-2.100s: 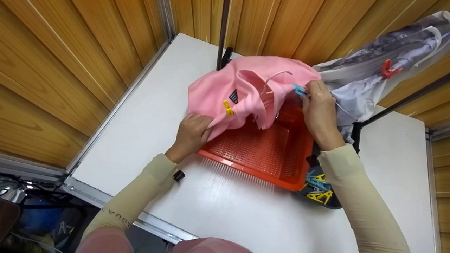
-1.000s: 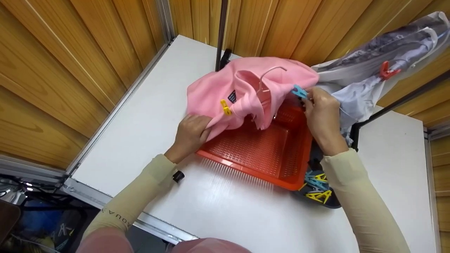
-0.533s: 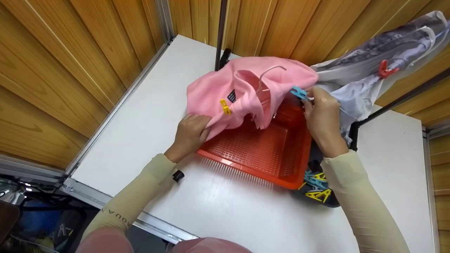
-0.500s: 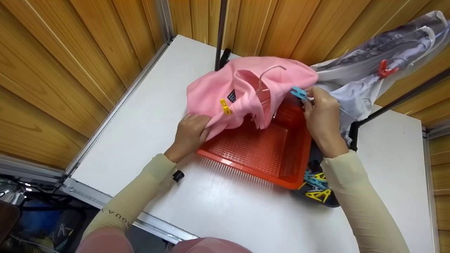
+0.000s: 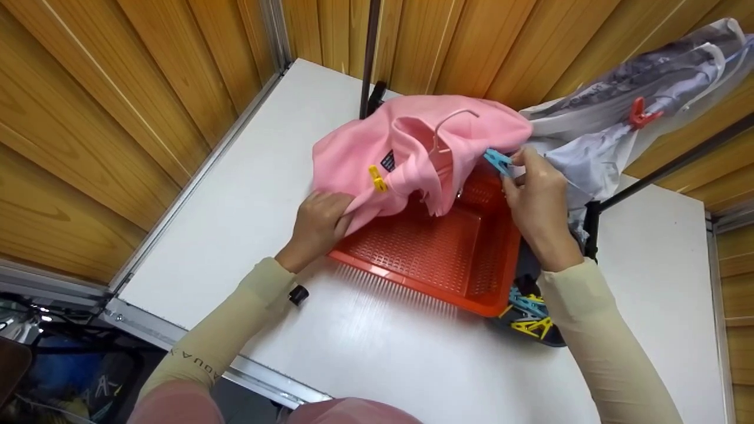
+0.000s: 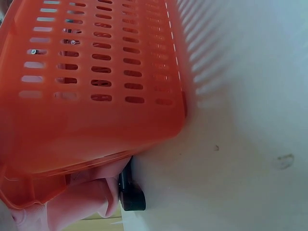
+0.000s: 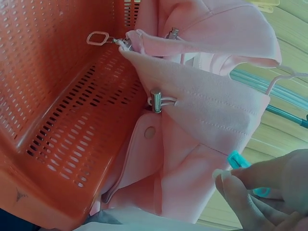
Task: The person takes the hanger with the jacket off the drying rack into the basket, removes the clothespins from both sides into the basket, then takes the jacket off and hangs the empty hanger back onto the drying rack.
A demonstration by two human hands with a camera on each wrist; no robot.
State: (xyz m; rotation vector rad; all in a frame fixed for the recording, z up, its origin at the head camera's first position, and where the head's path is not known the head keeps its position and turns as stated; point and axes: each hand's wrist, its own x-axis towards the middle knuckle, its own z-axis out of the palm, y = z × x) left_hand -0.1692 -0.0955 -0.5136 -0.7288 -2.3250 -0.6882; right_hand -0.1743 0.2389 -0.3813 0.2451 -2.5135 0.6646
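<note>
Now blue peg (image 5: 498, 161) steeper, perhaps touching garment (image 5: 409, 176)

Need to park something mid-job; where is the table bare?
Free: the white tabletop between the left wooden wall and pink garment, and before the red basket. Crowded: the basket's right side, with the peg tray and right forearm.

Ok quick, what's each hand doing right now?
Left hand: holding the pink fabric garment by its edge.
Right hand: pinching a light-blue plastic clothespin.
</note>
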